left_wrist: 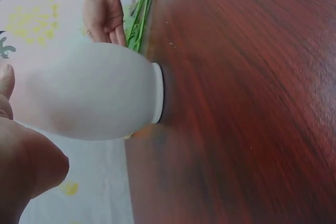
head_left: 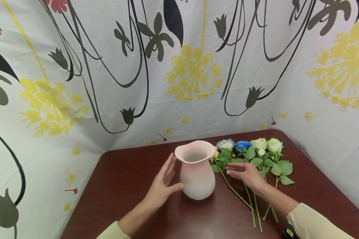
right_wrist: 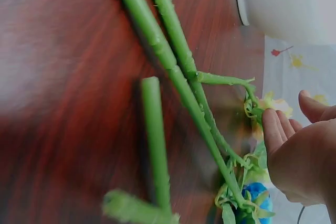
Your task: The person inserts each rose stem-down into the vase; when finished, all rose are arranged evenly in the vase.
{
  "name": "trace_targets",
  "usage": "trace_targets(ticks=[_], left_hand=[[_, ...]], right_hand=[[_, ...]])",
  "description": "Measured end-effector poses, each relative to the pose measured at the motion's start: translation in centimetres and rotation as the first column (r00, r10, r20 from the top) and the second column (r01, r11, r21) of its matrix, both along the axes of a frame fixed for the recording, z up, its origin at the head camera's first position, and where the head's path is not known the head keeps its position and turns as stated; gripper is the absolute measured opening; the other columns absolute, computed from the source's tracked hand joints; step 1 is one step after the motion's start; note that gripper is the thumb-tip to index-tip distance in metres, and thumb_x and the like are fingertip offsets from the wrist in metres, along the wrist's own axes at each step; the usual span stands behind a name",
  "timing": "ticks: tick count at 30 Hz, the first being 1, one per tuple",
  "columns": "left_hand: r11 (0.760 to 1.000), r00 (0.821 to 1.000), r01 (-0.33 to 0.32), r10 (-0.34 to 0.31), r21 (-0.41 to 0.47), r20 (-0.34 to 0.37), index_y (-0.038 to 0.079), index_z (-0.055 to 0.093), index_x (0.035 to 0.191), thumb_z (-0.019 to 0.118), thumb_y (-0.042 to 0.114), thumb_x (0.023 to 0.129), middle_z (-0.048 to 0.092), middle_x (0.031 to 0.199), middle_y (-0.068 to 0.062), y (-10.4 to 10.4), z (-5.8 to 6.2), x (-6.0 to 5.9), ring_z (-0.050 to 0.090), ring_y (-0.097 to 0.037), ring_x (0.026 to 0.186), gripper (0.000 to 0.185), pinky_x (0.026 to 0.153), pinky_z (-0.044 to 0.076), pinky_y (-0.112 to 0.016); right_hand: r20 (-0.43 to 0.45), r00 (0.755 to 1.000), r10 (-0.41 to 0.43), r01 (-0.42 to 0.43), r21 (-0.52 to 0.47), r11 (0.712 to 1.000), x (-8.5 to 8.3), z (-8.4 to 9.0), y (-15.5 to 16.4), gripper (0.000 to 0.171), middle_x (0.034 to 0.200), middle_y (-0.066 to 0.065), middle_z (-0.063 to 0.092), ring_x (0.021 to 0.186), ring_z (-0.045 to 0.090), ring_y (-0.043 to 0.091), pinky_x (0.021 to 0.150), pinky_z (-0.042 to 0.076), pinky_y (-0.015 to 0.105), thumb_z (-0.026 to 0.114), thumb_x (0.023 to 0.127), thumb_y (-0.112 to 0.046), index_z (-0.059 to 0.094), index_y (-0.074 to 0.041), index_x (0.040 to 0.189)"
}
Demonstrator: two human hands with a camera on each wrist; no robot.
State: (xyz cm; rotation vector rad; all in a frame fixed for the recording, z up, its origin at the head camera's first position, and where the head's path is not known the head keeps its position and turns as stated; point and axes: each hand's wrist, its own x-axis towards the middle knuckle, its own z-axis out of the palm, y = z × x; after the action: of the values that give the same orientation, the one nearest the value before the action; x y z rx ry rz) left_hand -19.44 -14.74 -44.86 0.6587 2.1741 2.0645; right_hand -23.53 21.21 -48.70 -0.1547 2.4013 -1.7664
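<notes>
A pink-to-white vase (head_left: 197,179) with a wavy rim stands upright on the dark red table. My left hand (head_left: 164,182) is at its left side, fingers extended and thumb right at the vase wall. To the vase's right, my right hand (head_left: 248,174) hovers with straight fingers over the artificial roses, holding nothing. The roses lie side by side: a pale blue-white one (head_left: 225,144), a blue one (head_left: 241,146), a cream one (head_left: 259,144), a greenish-white one (head_left: 274,146), and a peach one (head_left: 214,153) partly hidden behind the vase. Their green stems (right_wrist: 173,72) point toward me.
The dark red wooden table (head_left: 128,186) has rounded back corners. Behind and beside it hangs a white cloth (head_left: 155,126) printed with flowers and vines. A small black object (head_left: 289,232) lies by the right sleeve at the front.
</notes>
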Motion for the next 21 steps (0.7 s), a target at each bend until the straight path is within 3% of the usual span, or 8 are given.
trace_targets(ticks=[9, 15, 21], left_hand=[[0.999, 0.999, -0.019, 0.018, 0.037, 0.034, 0.022, 0.026, 0.17, 0.086, 0.01, 0.092, 0.032, 0.172, -0.003, 1.4, -1.0, -0.3, 0.028, -0.026, 0.158, 0.099, 0.125, 0.025, -0.055], [0.998, 0.999, -0.037, 0.036, 0.049, 0.025, 0.019, 0.033, 0.167, 0.087, 0.007, 0.09, 0.039, 0.169, -0.007, 2.0, -1.4, -0.7, 0.035, -0.026, 0.156, 0.095, 0.124, 0.029, -0.057], [0.999, 0.999, -0.035, 0.035, 0.019, -0.013, 0.015, 0.038, 0.165, 0.086, 0.008, 0.091, 0.047, 0.164, -0.008, 2.3, -1.8, -1.3, 0.042, -0.024, 0.152, 0.088, 0.122, 0.034, -0.049]], right_hand=[[-0.015, 0.998, -0.057, 0.056, -0.044, 0.997, -1.5, -0.8, -1.6, 0.042, 0.131, 0.027, 0.07, 0.115, 0.073, 0.034, 0.091, 0.062, 0.04, 0.075, 0.099, -0.005, 0.065, 0.012, 0.136], [-0.05, 0.993, -0.105, 0.106, 0.003, 0.994, -2.3, -1.6, -2.1, 0.036, 0.119, 0.025, 0.075, 0.104, 0.077, 0.032, 0.083, 0.064, 0.038, 0.08, 0.095, -0.004, 0.072, 0.011, 0.126], [-0.094, 0.987, -0.134, 0.142, 0.084, 0.986, -2.6, -2.1, -2.5, 0.032, 0.112, 0.023, 0.077, 0.098, 0.078, 0.03, 0.075, 0.064, 0.034, 0.084, 0.092, -0.006, 0.076, 0.008, 0.12]])
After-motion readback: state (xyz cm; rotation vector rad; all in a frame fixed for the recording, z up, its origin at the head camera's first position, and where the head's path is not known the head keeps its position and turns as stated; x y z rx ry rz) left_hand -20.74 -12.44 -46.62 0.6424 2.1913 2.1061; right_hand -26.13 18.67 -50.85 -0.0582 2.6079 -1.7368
